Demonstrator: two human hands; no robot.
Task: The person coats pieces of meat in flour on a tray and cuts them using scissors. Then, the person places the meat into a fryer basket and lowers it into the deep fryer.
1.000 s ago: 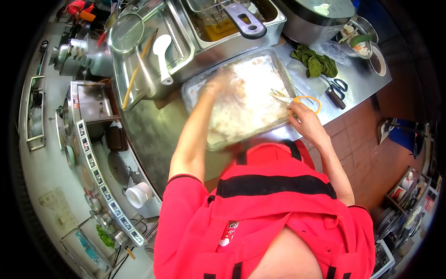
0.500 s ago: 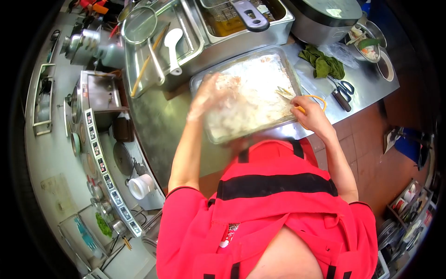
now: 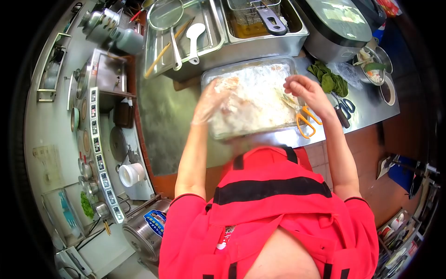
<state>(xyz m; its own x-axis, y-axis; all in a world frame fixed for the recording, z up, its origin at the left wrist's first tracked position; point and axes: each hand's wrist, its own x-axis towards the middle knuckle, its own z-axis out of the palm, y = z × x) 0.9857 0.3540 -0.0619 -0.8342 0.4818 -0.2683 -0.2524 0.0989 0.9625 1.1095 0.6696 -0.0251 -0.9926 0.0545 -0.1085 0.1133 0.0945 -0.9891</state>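
Observation:
A shallow metal tray [image 3: 295, 69] of white powder lies in front of me, with reddish patches and pale lumps toward its left side. My left hand [image 3: 210, 103] reaches into the powder at the left; its fingers are smeared by motion, so what they hold cannot be made out. Over the tray's right edge, my right hand [image 3: 310, 95] has its fingers curled in, with nothing visible in them. Just below that hand, scissors [image 3: 304, 122] with orange handles rest across the tray's right side, their blades over the powder and handles outside. The hand is off the handles.
Behind the tray stand a fryer [image 3: 290, 35] with a basket, and a metal pan [image 3: 216, 44] holding a strainer [image 3: 166, 14] and a white paddle [image 3: 194, 39]. To the right are a rice cooker [image 3: 334, 28], green cloth [image 3: 328, 78], dark-handled scissors [image 3: 347, 107] and bowls [image 3: 371, 65].
My right hand has let go of the orange-handled scissors and risen slightly above them; they now lie on the tray edge. My left hand stays in the powder. The whole view has shifted.

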